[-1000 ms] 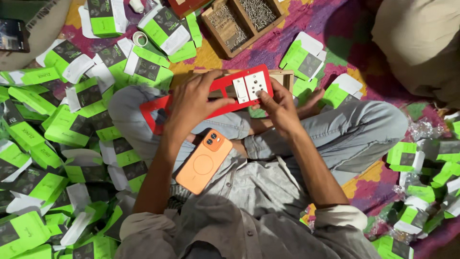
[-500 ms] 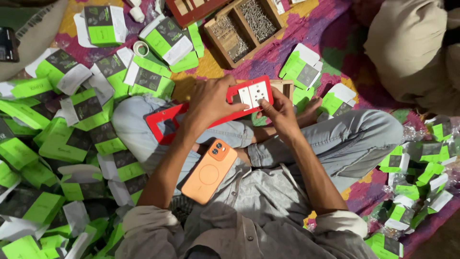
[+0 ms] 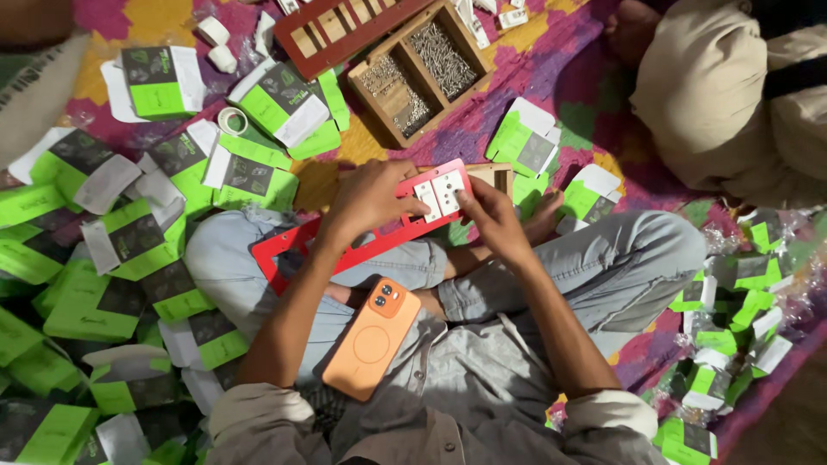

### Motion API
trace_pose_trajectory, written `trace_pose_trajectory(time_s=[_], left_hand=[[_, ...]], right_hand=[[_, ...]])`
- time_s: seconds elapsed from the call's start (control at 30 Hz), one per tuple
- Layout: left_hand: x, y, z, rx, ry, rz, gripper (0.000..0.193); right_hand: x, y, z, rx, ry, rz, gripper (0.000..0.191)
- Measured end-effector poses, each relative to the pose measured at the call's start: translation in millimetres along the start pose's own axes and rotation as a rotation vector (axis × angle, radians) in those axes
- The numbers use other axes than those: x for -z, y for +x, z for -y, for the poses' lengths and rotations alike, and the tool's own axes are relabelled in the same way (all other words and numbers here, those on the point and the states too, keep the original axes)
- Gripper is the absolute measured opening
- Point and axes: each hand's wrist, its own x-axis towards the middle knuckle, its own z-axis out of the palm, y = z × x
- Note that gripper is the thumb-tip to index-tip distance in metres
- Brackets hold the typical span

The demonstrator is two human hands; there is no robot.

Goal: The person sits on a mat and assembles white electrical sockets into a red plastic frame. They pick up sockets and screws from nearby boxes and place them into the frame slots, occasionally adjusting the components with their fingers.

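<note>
I sit cross-legged on a patterned mat. My left hand grips the top edge of a long red switch plate that rests across my knees. My right hand presses its fingers against two white switch modules set in the right end of the plate. An orange phone lies face down in my lap, just below both forearms.
Many green-and-white cartons are piled to my left, and more lie at the right. A wooden tray of screws and a dark red frame lie ahead. Another person sits at the upper right.
The view has shifted slightly, so the plate and hands sit lower in the frame. Both hands keep hold of the red plate, the right fingers still working at the white modules.
</note>
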Motion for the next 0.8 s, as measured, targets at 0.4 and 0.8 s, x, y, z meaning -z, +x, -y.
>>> trace_pose_trajectory(time_s=[0.4,0.8], left_hand=[[-11,26,45,-0.199,-0.383,-0.033,0.023],[-24,30,51,-0.037,-0.303,-0.075,0.032]], right_hand=[[10,15,11,-0.146,0.15,-0.243,0.035],[90,161,32,0.321,-0.765,-0.17,0.024]])
